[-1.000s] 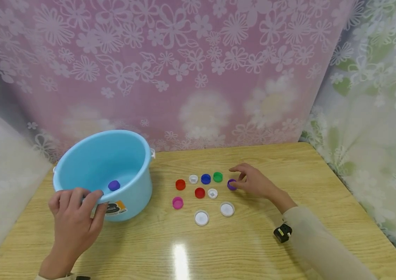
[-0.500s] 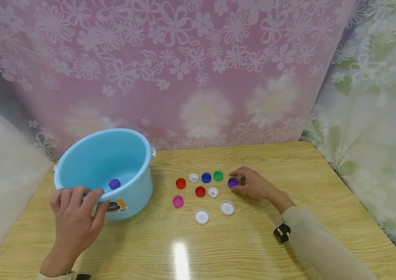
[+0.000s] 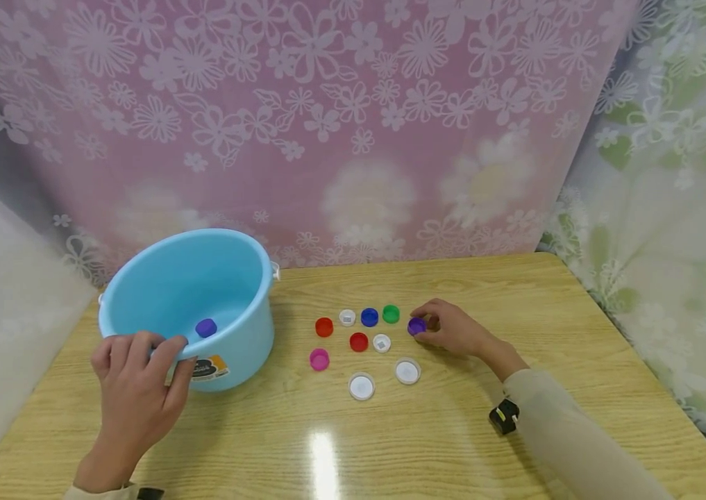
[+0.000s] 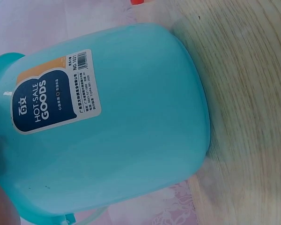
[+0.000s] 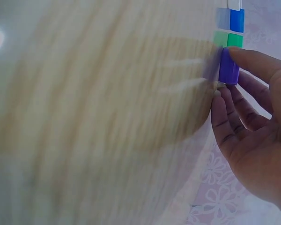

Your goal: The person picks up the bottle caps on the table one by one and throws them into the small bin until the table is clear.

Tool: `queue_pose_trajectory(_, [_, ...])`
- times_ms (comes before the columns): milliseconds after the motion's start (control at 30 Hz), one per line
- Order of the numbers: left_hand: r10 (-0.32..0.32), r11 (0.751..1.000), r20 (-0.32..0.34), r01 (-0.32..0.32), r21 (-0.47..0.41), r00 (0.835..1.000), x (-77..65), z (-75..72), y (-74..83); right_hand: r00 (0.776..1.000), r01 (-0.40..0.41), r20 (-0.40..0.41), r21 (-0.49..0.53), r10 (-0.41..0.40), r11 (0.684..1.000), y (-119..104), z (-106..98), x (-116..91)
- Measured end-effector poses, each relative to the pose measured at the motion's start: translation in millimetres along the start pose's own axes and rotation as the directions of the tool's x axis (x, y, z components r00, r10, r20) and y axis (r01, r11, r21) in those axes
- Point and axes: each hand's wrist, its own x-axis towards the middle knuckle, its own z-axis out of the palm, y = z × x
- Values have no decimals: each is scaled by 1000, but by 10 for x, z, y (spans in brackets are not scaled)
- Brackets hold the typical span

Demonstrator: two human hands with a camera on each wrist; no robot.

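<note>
My left hand [image 3: 140, 389] grips the near rim of a light blue bucket [image 3: 253, 351], fingers over the edge and thumb outside. In the left wrist view the bucket's side fills most of the picture, with a printed label [image 4: 56, 93]. One purple bottle cap [image 3: 205, 328] lies inside the bucket on its floor. At the right end of the group of caps, my right hand [image 3: 455, 332] pinches another purple bottle cap [image 3: 416, 326] between thumb and fingers. The right wrist view has the thumb against this cap [image 5: 228, 68], which stands at the table surface beside the green one.
Loose caps lie on the wooden table [image 3: 253, 444] between the hands: green [image 3: 391, 314], blue [image 3: 369, 317], pink [image 3: 319, 359], two red, including one nearer the middle [image 3: 359, 342], and several white, two of them larger [image 3: 407, 371]. A flowered pink curtain [image 3: 353, 139] hangs behind.
My right thumb and fingers have closed around the purple cap, which sits in the same spot. The left hand keeps its hold on the bucket rim; the view has shifted slightly.
</note>
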Motion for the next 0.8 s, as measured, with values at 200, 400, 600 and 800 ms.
queue_pose_trajectory(200, [-4,1000,5,4,4,1000,3,-5,2,1000,-8,6,0,8,1000,15,9,-5])
queue_pose_trajectory(400, [-5,1000,14,5,6,1000,2,-2,0,1000,-28,9,2,28,1000,22,-1,-10])
queue_pose_trajectory(600, [-12,1000,50,12,16,999,-11,-14,-10,1000,-22,14,-5,22,1000,28,0,-16])
queue_pose_trajectory(800, [-13,1000,62,13,1,998,-18,-19,-14,1000,-21,15,-13,21,1000,24,-5,-29])
